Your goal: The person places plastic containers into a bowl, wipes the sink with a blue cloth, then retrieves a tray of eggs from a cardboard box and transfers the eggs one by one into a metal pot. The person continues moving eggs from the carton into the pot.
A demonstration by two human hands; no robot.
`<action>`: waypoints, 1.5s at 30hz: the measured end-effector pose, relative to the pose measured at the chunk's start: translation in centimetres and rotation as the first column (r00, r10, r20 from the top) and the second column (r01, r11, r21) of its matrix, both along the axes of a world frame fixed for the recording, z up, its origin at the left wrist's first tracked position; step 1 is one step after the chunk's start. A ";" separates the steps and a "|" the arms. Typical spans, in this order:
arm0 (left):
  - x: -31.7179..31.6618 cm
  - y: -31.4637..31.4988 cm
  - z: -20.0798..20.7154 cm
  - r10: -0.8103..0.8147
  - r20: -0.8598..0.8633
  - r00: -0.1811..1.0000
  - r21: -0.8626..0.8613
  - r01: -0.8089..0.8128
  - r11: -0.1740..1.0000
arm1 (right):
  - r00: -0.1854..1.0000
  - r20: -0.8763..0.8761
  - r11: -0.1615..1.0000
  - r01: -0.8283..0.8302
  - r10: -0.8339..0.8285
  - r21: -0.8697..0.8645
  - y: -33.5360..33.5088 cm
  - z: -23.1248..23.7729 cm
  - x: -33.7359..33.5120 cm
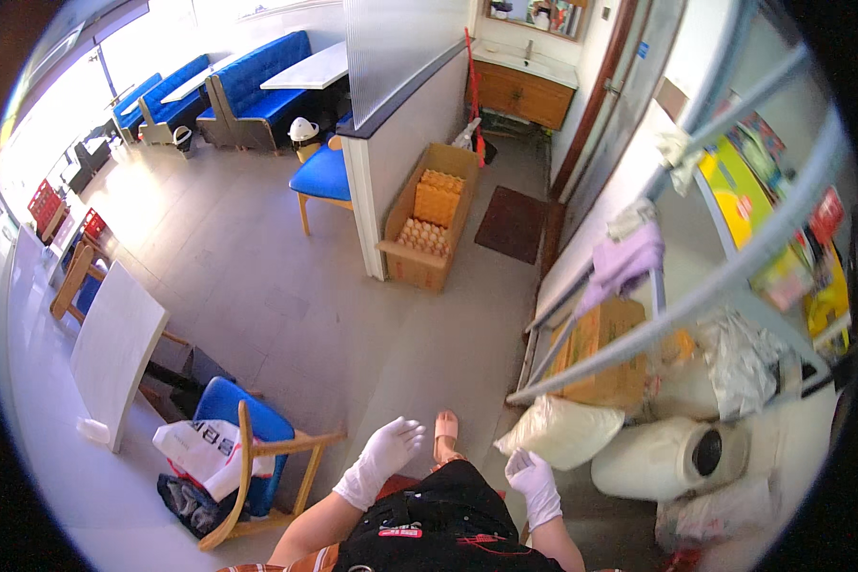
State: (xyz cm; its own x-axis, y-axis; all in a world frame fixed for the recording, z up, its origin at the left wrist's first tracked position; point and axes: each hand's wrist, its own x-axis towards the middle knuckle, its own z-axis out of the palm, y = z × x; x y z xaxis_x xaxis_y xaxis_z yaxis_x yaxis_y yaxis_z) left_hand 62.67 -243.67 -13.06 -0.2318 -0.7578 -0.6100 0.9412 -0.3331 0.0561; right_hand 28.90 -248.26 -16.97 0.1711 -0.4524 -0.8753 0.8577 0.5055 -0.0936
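Note:
White gloves cover both of my hands. My left hand [383, 461] is held out in front of my body, fingers stretched and nothing in them. Lower right, my right hand [535, 484] hangs with loosely bent fingers, and I see nothing in it. Nearest to that hand is a filled whitish plastic bag [564, 431]; whether they touch is unclear. Beside the bag lies a large cream-coloured drum [643, 459] with a dark round opening. A blue-seated wooden chair [275, 448] stands left of my left hand, with a white printed bag [200, 451] on it.
Along the right runs a grey metal rack [667, 329] holding cloths and packages, with a cardboard box [596, 353] under it. An open carton of eggs [429, 214] stands ahead beside the partition [410, 105]. A white table [119, 348] is at left; blue booths [257, 81] lie beyond.

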 end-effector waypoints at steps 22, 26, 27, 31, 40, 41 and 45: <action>22.5 -49.9 -11.3 0.101 0.268 0.958 0.386 -0.202 0.900 | 0.626 -0.339 0.645 -0.761 0.702 -0.070 -66.2 -3.8 31.4; 22.6 -57.9 -14.9 -0.061 0.304 0.951 0.369 -0.059 0.928 | 0.461 -0.478 0.512 -0.859 0.748 -0.028 -76.1 -8.2 37.4; 22.0 -59.9 -16.6 -0.071 0.324 0.944 0.412 -0.073 0.908 | 0.391 -0.542 0.454 -0.891 0.743 -0.020 -78.8 -10.1 39.1; 21.1 -65.1 -25.3 0.024 0.325 0.945 0.421 -0.168 0.892 | 0.194 -0.656 0.298 -0.953 0.729 0.049 -87.0 -21.0 44.9; 19.8 -71.9 -41.5 0.212 0.362 0.907 0.649 -0.409 0.642 | -0.461 -0.806 -0.094 -0.882 0.372 0.461 -94.5 -37.6 51.3; 19.9 -72.2 -42.3 0.242 0.330 0.912 0.680 -0.408 0.609 | -0.427 -0.675 -0.098 -0.878 0.602 0.468 -95.3 -37.9 52.1; 21.0 -73.2 -43.9 0.341 0.263 0.902 0.734 -0.417 0.537 | -0.599 -0.644 -0.188 -0.785 0.476 0.591 -94.0 -38.8 57.6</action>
State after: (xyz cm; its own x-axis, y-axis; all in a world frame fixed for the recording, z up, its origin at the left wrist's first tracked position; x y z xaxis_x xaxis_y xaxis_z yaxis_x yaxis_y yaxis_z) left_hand 83.66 -316.84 -56.99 0.0401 -0.0153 -0.9991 0.9943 0.0991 0.0384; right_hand 86.55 -342.27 -55.80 0.1122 -0.5855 -0.8028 -0.9253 0.2329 -0.2992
